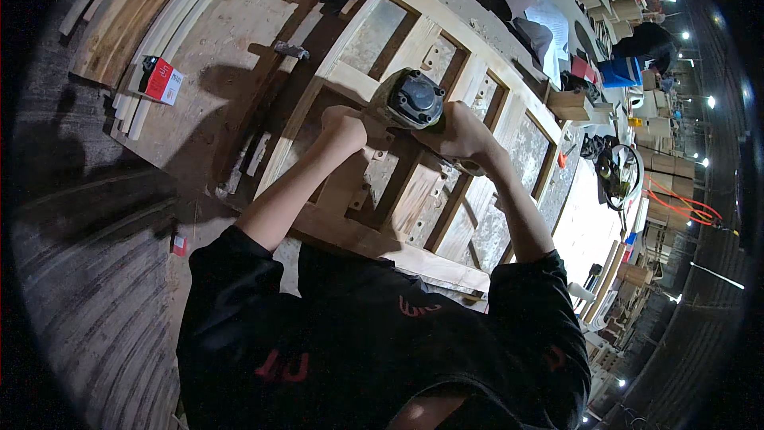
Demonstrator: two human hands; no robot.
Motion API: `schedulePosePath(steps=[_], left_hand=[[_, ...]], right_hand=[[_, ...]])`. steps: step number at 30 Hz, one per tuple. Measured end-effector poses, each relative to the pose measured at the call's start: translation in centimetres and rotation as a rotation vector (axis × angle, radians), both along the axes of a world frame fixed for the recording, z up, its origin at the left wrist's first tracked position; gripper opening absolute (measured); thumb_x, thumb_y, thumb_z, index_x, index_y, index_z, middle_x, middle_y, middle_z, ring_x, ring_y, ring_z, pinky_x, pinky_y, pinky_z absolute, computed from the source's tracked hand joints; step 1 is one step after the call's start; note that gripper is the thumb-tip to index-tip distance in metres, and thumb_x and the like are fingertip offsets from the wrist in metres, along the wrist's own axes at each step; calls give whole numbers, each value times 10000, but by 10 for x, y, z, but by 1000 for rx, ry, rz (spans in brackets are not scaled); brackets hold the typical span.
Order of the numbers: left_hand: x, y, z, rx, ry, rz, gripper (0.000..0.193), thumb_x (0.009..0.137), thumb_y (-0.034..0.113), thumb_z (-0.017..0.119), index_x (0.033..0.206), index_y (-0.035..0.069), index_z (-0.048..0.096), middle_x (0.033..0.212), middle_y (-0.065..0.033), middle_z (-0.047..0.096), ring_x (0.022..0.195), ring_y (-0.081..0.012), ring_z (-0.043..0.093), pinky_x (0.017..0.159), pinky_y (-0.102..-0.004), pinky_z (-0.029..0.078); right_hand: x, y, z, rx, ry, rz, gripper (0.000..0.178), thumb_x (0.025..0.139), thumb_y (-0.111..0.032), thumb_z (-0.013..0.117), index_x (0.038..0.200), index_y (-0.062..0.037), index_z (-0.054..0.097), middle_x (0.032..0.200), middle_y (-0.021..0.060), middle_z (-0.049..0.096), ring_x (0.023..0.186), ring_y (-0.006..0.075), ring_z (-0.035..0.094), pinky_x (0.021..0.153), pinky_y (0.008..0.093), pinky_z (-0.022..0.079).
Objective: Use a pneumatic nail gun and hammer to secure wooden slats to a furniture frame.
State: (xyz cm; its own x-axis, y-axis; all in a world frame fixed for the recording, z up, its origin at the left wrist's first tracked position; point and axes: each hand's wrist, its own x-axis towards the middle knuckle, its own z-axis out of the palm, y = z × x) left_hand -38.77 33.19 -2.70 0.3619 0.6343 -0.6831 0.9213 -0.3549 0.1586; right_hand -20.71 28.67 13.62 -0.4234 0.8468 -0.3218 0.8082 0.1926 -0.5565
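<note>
A power tool (pixel 415 99) with a dark, rounded cap and several bolts stands over the middle of a slatted wooden frame (pixel 430 12). My right hand (pixel 463 134) is wrapped round the tool's right side; its lower body is mostly hidden. Just left of the tool, my left hand (pixel 344 129) is closed above the frame's slats. Its fingers face away, so whatever they grip or press does not show. Small drilled wooden blocks (pixel 360 197) sit along the slats. The frame's near rail (pixel 390 248) runs close to my body.
Long boards (pixel 139 20) and white strips (pixel 191 8) lie at the far left beside a red-and-white box (pixel 163 81). A clamp-like metal piece (pixel 292 50) is left of the frame. To the right are a wooden block (pixel 570 105), a blue bin (pixel 620 72) and orange cord (pixel 684 205).
</note>
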Motion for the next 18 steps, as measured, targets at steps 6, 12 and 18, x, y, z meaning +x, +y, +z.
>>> schedulePosePath(steps=[6,12,18], left_hand=[[2,-6,0,-59,-173,253,173,729,205,609,881,175,685,949,-35,660,912,-159,624,701,-241,491],[-19,-11,69,123,-87,-45,190,725,199,619,903,183,684,970,-24,658,918,-162,625,701,-248,494],[-14,-10,94,57,24,-66,202,743,205,602,925,165,679,991,-22,655,950,-176,616,723,-275,495]], right_hand=[[5,-3,-2,14,68,-83,368,580,-157,697,884,14,582,761,193,617,672,312,597,639,362,485],[18,-8,-8,-63,12,-95,364,559,-166,694,846,23,574,706,203,595,637,334,585,610,381,470],[29,-17,-13,31,106,-76,350,554,-136,667,853,20,573,710,221,578,631,389,543,599,379,467]])
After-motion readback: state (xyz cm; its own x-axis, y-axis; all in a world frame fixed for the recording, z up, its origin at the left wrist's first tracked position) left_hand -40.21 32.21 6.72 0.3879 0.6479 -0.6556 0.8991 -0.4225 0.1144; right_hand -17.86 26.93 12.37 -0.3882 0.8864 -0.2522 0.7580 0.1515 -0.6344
